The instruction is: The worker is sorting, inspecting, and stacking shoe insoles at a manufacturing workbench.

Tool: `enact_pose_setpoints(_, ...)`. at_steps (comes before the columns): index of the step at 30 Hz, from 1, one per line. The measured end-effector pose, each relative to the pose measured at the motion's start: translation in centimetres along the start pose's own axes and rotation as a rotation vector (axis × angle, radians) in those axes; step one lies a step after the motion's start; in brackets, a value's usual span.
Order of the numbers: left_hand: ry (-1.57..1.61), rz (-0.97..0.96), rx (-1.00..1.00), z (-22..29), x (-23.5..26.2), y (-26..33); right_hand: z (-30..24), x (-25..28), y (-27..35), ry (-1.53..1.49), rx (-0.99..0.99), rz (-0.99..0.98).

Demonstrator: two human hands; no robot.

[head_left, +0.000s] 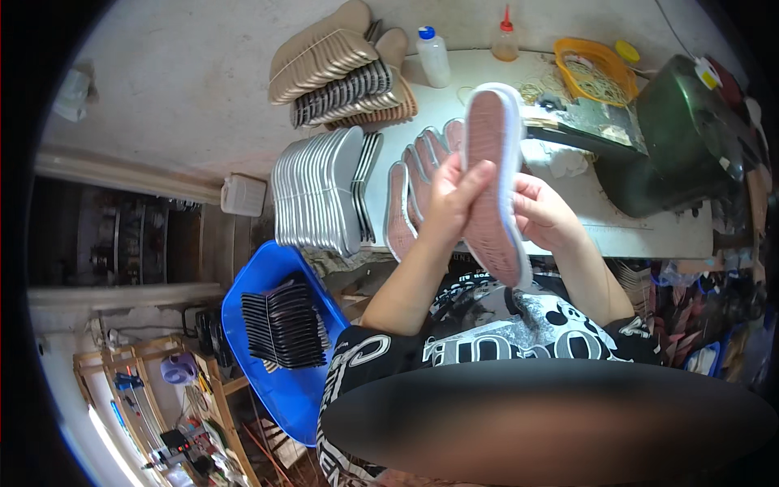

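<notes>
Pink insole [493,183] with white rim, upright, left hand [454,199] and right hand [542,213] fingers pinching it

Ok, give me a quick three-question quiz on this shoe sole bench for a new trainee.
1. True or false: both hands grip the pink sole.
2. What colour is the tub holding the stacked black insoles? A red, B blue, C green.
3. What fills the orange basket?

Key: 1 true, the left hand and right hand both grip it. 2 B. 3 rubber bands.
</notes>
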State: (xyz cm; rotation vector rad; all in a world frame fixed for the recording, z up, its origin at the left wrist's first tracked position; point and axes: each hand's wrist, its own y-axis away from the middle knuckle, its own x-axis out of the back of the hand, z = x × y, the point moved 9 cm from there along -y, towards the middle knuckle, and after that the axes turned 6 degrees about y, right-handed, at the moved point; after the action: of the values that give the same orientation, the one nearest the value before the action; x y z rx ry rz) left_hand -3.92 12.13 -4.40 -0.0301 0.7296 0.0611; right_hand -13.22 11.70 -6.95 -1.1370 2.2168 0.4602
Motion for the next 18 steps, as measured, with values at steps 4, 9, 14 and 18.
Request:
enact_pose_setpoints(4, -0.032, -0.13, 0.066, -2.7, -0.9, -0.6, -0.1, 1.7, 0.9, 0.18, 0.006, 0.0)
enact_pose_setpoints(9, -0.251, 0.019, -0.153, -1.1, 1.0, -0.5, -3.0, 1.6, 1.0, 0.672, -0.091, 0.173)
enact_pose_setpoints(14, -0.569, 0.003, -0.201, 0.4, 0.3, -1.6, -4.4, 1.9, 0.6, 0.805, -0.137, 0.19)
enact_pose_setpoints(18, -0.486, -0.002, -0.026, -0.6, -0.6, -4.2, -5.0, 3.0, 0.7, 0.74, -0.054, 0.208)
